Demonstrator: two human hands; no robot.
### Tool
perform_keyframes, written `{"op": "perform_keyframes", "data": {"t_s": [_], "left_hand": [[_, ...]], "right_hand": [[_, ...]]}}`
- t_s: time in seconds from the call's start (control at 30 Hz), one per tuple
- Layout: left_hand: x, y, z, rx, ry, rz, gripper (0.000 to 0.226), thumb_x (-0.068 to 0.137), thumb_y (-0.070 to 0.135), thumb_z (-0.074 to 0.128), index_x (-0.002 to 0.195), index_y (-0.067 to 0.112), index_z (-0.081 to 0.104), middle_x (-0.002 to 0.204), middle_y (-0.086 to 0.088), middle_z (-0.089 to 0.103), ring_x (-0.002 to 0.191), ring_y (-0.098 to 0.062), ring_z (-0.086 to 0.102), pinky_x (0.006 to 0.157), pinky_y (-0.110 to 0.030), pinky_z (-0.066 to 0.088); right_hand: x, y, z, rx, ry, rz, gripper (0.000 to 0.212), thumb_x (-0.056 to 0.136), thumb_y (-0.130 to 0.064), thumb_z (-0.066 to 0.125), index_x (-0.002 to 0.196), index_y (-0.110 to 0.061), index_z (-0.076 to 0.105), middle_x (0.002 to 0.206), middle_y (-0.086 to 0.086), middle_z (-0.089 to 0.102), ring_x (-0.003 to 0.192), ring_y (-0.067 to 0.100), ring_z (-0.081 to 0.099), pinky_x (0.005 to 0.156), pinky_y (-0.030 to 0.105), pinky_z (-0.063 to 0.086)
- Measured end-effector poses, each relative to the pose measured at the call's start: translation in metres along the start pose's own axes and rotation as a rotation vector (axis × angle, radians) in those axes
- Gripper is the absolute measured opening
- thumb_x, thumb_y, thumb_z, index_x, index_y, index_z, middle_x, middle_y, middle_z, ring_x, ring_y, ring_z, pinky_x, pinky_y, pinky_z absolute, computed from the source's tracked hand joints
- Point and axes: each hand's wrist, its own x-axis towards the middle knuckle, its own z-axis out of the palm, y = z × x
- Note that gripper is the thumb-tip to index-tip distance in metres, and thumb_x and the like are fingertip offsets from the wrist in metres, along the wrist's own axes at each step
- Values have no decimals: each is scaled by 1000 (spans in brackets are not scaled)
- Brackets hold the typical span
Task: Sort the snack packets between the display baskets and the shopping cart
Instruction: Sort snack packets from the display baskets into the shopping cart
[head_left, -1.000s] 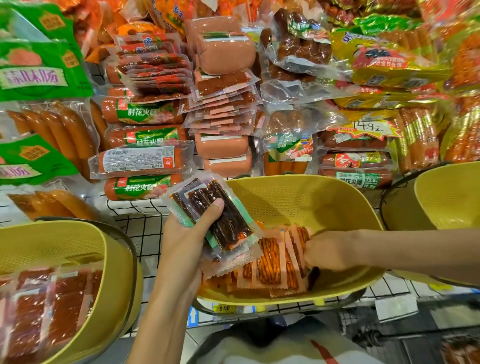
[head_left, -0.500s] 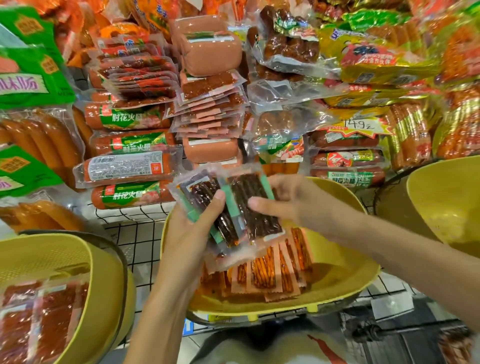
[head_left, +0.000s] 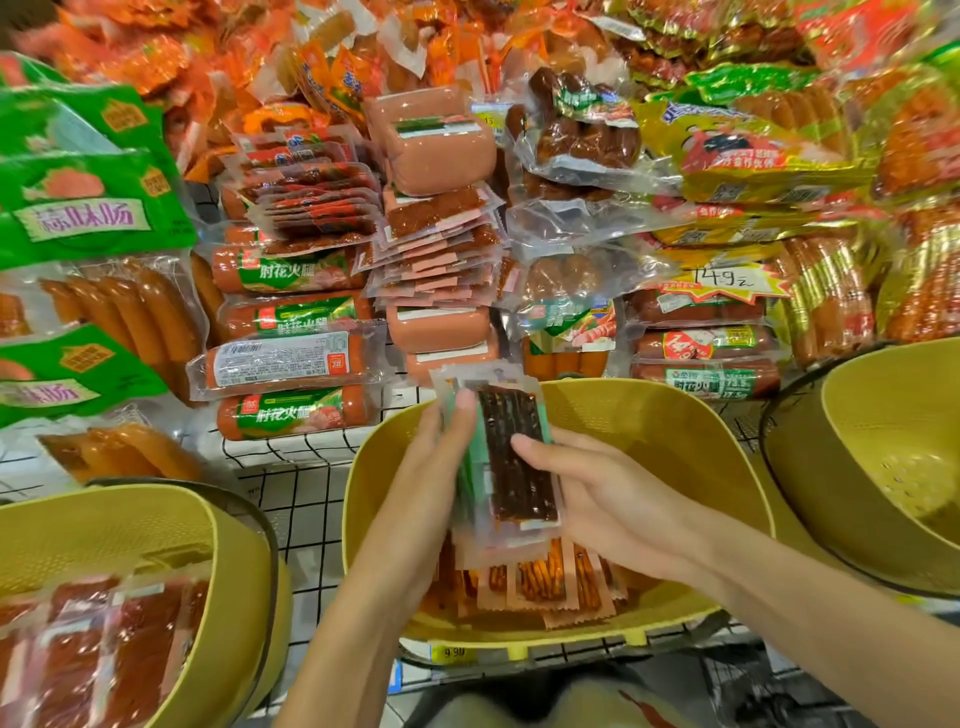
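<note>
A stack of clear snack packets (head_left: 511, 457) with dark brown strips and green edges stands upright over the middle yellow basket (head_left: 660, 426). My left hand (head_left: 426, 483) holds the stack from the left, thumb on its front. My right hand (head_left: 597, 499) grips it from the right, thumb on the top packet. Several orange-strip packets (head_left: 540, 577) lie in the basket below the hands.
A yellow basket (head_left: 156, 525) at lower left holds red snack packets (head_left: 88, 649). Another yellow basket (head_left: 883, 447) stands at the right. Sausage and ham packs (head_left: 291, 358) pile up on the wire shelf behind. A dark cart frame (head_left: 753, 686) shows at the bottom right.
My right hand rose from the basket with a dark packet and laid it onto the stack in my left hand. Both hands now square the stack upright.
</note>
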Motion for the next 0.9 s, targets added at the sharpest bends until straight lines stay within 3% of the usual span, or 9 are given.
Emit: {"op": "perform_keyframes", "data": {"t_s": [0.1,0.17,0.27,0.37,0.4,0.53,0.63,0.83,0.9], "left_hand": [[-8,2,-5,-73,-90,15,43,92,44,44,131,28,56,126,5,65,119,-12,59,98,-31,49],[-13,1,-5,-92,-95,36,40,84,38,55,124,38,60,126,9,65,118,-10,60,92,-25,52],[-19,2,-4,-60,-103,106,35,78,29,61,102,54,67,111,19,70,106,-2,65,76,-17,55],[-24,6,-2,13,-93,189,41,78,23,60,110,48,54,96,38,65,96,15,61,70,-6,50],[-26,7,-1,51,-96,213,44,77,22,61,111,48,49,94,42,64,94,18,60,69,-4,48],[-28,8,2,127,-100,228,46,73,25,65,108,50,49,101,36,65,98,12,62,72,-6,49],[-29,7,5,94,-76,203,42,77,31,61,111,49,44,94,49,58,95,26,54,68,1,44],[-30,4,8,25,-102,196,59,77,24,60,130,39,36,98,49,57,97,28,50,74,0,43],[-32,3,10,1,-107,183,59,78,21,60,130,38,38,98,46,59,98,26,52,76,-1,43]], "right_hand": [[-5,0,-6,-1,-42,10,46,96,-30,49,137,-11,47,132,17,56,123,31,54,98,49,47],[-8,2,-9,33,-78,23,49,95,-34,48,138,-11,46,134,19,54,124,33,52,99,52,45],[-10,5,-13,140,-127,8,48,94,-38,50,136,-13,51,140,16,50,131,30,46,109,50,35],[-12,9,-17,219,-117,7,52,88,-40,62,133,-16,55,141,12,50,135,28,40,117,52,15],[-13,9,-18,255,-105,13,54,85,-39,67,131,-15,57,138,12,52,134,28,41,118,51,14],[-18,7,-17,373,-126,14,44,83,-32,71,122,-13,65,120,8,66,112,18,61,103,33,43],[-21,7,-15,352,-119,17,48,87,-33,67,130,-14,59,130,8,60,121,19,55,111,38,29],[-28,7,-15,438,-63,7,69,76,-29,78,136,-8,51,143,14,47,135,27,41,120,43,10],[-31,4,-13,451,-53,-1,70,73,-28,81,134,-7,53,142,15,48,133,27,43,119,43,16]]}}
